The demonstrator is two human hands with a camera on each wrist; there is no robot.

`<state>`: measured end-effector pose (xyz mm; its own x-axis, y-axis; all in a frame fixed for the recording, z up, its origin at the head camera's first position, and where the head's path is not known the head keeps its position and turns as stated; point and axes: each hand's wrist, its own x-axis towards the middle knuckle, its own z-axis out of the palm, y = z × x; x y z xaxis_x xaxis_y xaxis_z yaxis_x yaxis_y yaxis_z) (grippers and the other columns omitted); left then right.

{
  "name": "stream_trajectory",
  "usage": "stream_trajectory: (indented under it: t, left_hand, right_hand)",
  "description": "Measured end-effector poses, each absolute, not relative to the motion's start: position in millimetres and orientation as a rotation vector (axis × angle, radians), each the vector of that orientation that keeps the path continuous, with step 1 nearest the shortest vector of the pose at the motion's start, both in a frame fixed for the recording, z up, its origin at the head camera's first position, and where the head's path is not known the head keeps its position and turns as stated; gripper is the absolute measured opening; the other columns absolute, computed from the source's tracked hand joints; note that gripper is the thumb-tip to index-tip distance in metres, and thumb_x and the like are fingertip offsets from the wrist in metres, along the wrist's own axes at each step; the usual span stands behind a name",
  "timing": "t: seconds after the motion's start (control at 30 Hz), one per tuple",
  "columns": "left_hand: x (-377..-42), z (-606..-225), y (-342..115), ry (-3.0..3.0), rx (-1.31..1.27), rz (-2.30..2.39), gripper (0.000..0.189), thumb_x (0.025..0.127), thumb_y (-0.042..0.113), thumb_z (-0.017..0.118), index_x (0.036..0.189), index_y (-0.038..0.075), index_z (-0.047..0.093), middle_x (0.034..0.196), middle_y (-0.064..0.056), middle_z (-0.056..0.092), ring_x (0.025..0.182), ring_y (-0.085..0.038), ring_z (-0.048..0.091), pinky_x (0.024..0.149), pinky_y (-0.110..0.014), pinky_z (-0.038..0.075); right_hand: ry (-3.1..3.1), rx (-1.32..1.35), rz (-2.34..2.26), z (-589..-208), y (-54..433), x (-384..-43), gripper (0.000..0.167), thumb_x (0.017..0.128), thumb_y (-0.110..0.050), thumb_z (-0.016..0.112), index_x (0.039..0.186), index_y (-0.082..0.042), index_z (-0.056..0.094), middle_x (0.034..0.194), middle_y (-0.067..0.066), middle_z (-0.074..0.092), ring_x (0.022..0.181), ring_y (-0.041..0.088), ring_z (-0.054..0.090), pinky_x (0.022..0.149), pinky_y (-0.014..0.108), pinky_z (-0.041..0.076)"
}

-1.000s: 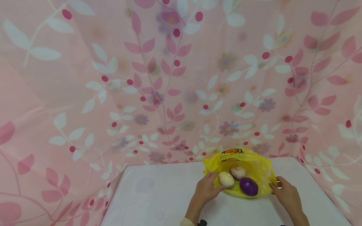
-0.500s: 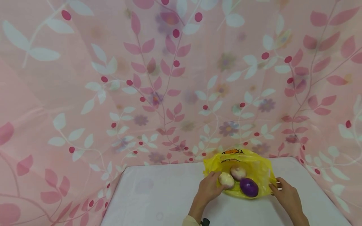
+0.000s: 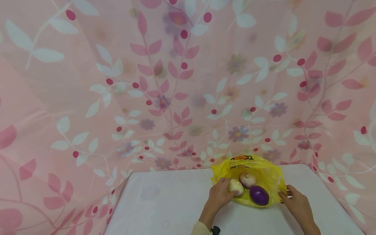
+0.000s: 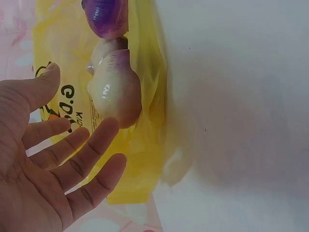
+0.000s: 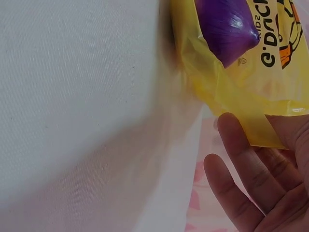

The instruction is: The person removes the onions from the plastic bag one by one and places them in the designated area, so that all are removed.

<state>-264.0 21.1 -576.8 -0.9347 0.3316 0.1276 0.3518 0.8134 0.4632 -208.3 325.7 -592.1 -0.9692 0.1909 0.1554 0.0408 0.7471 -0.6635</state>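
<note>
A yellow plastic bag (image 3: 273, 176) lies on its side on the table, mouth facing me. Inside its mouth sit a pale onion (image 3: 236, 187), a second pale onion (image 3: 247, 180) behind it and a glossy purple onion (image 3: 259, 195) to the right. My left hand (image 3: 219, 195) is at the bag's left side, fingers spread; one fingertip overlaps the front pale onion (image 4: 116, 94) in the left wrist view. At the opposite side, my right hand (image 3: 295, 200) pinches the bag's edge between thumb and fingers, as the right wrist view shows.
A white-covered table (image 3: 164, 199) extends left and in front of the bag. Behind it hangs a pink floral curtain (image 3: 188, 98), close to the table's back edge. A small dark object (image 3: 215, 230) shows beside my left sleeve.
My left hand has shifted slightly right, closer around the front pale onion. My right hand stays at the bag's edge, and the bag and onions have hardly moved.
</note>
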Motion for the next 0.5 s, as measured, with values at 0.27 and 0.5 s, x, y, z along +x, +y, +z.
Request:
stream_trajectory:
  t: [0.27, 0.5]
  left_hand:
    - [-266.3, -581.2, 26.0, -2.959, -0.541, -0.718, 0.058, 0.085, 0.056, 0.069, 0.128, 0.019, 0.061, 0.121, 0.003, 0.059, 0.103, -0.011, 0.059, 0.086, -0.032, 0.051]
    - [-267.9, -586.5, 31.2, -2.985, -0.511, -0.780, 0.055, 0.084, 0.056, 0.071, 0.125, 0.020, 0.062, 0.120, 0.005, 0.057, 0.100, -0.010, 0.057, 0.087, -0.032, 0.050]
  right_hand:
    - [-2.719, -0.184, 1.040, -591.7, 325.7, -206.4, 0.034, 0.093, -0.021, 0.068, 0.112, 0.006, 0.058, 0.094, 0.026, 0.070, 0.069, 0.027, 0.071, 0.053, 0.033, 0.052]
    - [-2.721, -0.210, 1.040, -594.6, 325.8, -207.2, 0.033, 0.092, -0.020, 0.069, 0.111, 0.005, 0.059, 0.095, 0.026, 0.070, 0.070, 0.028, 0.070, 0.052, 0.033, 0.051]
